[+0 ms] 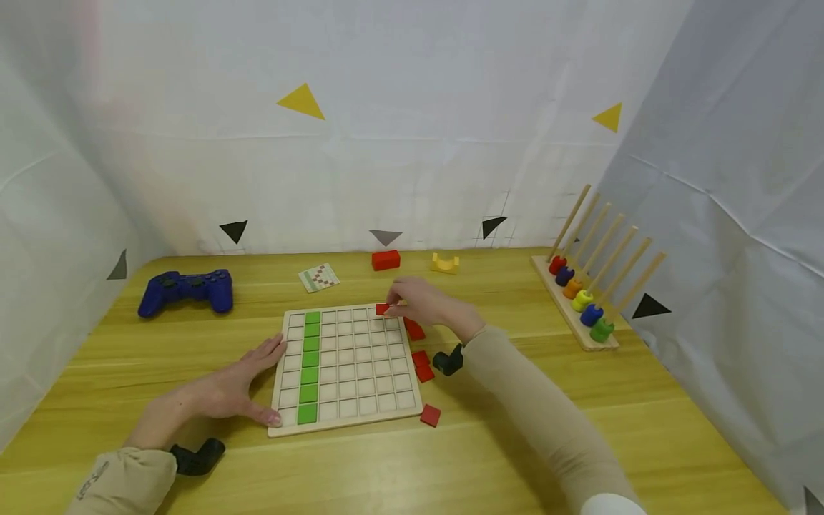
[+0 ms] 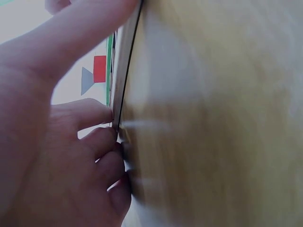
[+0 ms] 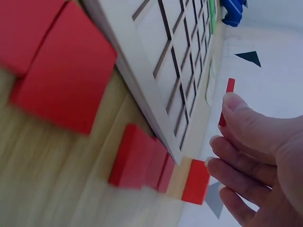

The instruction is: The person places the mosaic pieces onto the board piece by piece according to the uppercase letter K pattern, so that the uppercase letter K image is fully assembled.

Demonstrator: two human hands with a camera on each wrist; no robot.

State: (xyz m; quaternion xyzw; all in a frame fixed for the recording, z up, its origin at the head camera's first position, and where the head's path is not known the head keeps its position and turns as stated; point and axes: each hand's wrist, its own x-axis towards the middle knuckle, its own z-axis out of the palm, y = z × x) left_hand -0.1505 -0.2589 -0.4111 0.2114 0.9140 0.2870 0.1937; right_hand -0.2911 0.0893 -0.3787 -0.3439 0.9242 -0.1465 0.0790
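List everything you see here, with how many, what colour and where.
Table: one, yellowish wood, under everything
Grid board: one, pale, table centre
Green tiles: seven, green, one board column
Red tiles: several overlapping, exact count unclear, red, right of board
Controller: one, blue, far left
Card: one, patterned, behind board
Block: one, red, behind board
Curved block: one, yellow, beside red block
Peg stand: one, wooden, coloured pieces, far right
Sheet: white, behind table
Triangles: several, yellow, black, grey, on sheet
Sleeves: two, beige, forearms
Left hand: one, on board's left edge
Right hand: one, pinching red tile near board's far edge
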